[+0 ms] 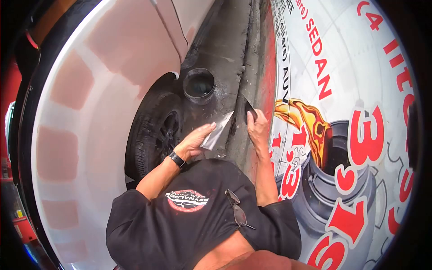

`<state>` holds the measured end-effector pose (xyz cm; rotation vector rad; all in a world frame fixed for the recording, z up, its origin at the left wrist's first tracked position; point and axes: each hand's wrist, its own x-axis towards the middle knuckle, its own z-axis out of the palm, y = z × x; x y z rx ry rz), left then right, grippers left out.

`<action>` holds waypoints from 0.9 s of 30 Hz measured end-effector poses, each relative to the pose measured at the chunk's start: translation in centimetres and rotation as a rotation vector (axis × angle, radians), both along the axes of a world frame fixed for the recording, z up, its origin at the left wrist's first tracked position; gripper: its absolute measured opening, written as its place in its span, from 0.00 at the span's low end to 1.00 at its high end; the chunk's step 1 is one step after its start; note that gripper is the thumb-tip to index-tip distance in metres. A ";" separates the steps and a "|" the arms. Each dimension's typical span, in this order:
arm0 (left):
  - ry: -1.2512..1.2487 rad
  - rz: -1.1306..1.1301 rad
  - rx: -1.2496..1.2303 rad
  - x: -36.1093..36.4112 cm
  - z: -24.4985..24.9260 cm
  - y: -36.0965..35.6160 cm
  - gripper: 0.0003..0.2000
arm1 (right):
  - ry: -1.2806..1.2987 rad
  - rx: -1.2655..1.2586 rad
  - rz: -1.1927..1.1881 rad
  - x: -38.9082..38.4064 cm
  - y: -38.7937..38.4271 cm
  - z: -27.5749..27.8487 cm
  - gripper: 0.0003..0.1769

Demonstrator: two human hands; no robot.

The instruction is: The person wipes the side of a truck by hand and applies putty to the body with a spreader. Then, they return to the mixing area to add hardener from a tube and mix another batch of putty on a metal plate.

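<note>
My left hand (193, 141), with a black watch on the wrist, grips a thin silvery flat sheet (218, 132) by its near side. The sheet is tilted, and its far corner points toward my right hand. In my right hand (258, 128) is a small dark flat piece (249, 109), pinched between thumb and fingers; its exact kind is hard to make out. The two hands are apart, both held in front of my chest. Left of them is a pale car body (103, 117) with brownish patches (57, 153) on it.
A dark bucket (199, 85) stands on the wet grey ground (225, 49) ahead, near the car's wheel (157, 135). Close on my right is a large printed banner (310, 112). A raised edge runs along the ground beside it. Sunglasses (238, 209) hang from my shirt.
</note>
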<state>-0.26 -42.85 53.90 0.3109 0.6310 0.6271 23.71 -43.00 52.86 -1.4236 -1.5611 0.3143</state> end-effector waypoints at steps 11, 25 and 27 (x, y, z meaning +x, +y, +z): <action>0.075 0.441 0.629 0.0 -0.5 -2.4 0.35 | 0.035 0.038 0.133 -14.9 -9.0 4.6 0.21; -0.049 0.204 0.345 -7.3 -2.2 -13.2 0.38 | -0.028 -0.196 0.022 -22.9 -20.6 6.7 0.18; 0.074 0.324 0.500 -8.0 -2.4 -13.2 0.39 | -0.048 -0.141 0.069 -24.6 -22.5 7.0 0.17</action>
